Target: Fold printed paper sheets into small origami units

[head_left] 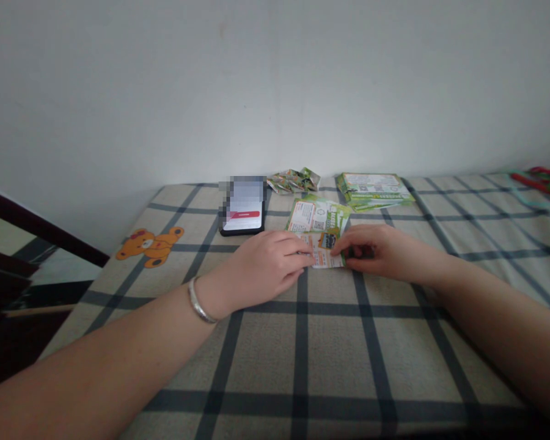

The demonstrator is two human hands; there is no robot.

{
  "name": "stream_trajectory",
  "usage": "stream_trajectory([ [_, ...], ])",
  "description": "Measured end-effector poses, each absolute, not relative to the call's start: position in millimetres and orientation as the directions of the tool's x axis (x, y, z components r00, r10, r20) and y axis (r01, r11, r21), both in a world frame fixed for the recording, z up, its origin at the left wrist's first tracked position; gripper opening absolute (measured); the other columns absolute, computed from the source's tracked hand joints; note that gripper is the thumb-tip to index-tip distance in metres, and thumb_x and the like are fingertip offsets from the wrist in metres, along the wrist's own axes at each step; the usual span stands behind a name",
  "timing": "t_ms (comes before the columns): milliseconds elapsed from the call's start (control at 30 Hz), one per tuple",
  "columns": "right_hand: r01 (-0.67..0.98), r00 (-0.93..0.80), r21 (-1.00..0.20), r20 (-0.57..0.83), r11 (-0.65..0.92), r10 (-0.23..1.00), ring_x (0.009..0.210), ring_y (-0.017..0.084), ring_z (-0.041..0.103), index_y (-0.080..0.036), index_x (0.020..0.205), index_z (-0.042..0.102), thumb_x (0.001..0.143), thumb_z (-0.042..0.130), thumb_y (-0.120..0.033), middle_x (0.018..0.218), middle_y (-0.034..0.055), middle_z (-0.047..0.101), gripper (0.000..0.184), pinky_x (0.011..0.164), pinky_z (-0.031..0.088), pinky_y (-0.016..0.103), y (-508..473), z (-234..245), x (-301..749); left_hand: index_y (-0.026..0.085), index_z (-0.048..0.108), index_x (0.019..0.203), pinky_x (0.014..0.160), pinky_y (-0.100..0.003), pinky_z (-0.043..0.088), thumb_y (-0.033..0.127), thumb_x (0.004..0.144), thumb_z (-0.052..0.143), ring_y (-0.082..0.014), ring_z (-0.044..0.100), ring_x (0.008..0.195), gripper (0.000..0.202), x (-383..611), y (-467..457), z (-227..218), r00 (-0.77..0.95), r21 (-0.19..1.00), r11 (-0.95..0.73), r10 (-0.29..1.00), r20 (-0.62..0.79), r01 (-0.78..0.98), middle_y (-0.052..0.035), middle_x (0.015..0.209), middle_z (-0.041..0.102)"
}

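Note:
A green-and-white printed paper sheet [318, 215] lies on the checked cloth, its near part [326, 259] bent up or folded, with small print and a dark picture. My left hand [268, 266], with a silver bangle at the wrist, holds the left side of this near part, fingers close together. At its right side, my right hand [371, 250] pinches the paper between thumb and curled fingers. The undersides of the fingers are hidden. Behind the sheet sit several small folded paper pieces [296, 180] in a row.
A phone [244, 214] with a lit, partly blurred screen lies left of the paper. At the back right is a stack of similar printed sheets [376, 188]. A flat orange bear figure [151, 245] is near the left edge. Red and green items [547, 183] lie far right, before the wall.

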State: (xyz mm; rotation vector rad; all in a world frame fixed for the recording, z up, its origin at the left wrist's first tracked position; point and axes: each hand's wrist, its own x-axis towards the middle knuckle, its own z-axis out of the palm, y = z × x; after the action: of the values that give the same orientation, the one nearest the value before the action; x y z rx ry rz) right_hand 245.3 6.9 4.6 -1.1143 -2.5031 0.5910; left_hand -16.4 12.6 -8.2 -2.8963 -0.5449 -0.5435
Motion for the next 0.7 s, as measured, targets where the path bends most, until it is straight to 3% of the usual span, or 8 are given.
stream_trajectory([
  [300,0.557,-0.699,-0.367,0.276,0.745,0.659,0.075,0.014,0.057,-0.021,0.094,0.073,0.088,0.060,-0.023,0.080,0.0026,0.065,0.014,0.069,0.044,0.028,12,2,245,0.019,0.067,0.112,0.099,-0.037,0.050,0.013,0.089,0.052,-0.0172,0.061,0.110,0.028,-17,14,-6,0.860,0.019,-0.931,0.345,0.376,0.365,-0.0010,0.117,0.069],
  [700,0.589,-0.616,-0.274,0.457,0.760,0.642,0.091,0.019,0.058,-0.020,0.086,0.070,0.087,0.063,-0.026,0.094,0.0055,0.067,0.009,0.084,0.043,0.035,13,-5,234,0.019,0.068,0.108,0.096,-0.038,0.051,0.012,0.089,0.051,-0.0197,0.061,0.106,0.026,-15,14,-4,0.883,-0.035,-0.944,0.292,0.367,0.327,-0.0037,0.111,0.069],
])
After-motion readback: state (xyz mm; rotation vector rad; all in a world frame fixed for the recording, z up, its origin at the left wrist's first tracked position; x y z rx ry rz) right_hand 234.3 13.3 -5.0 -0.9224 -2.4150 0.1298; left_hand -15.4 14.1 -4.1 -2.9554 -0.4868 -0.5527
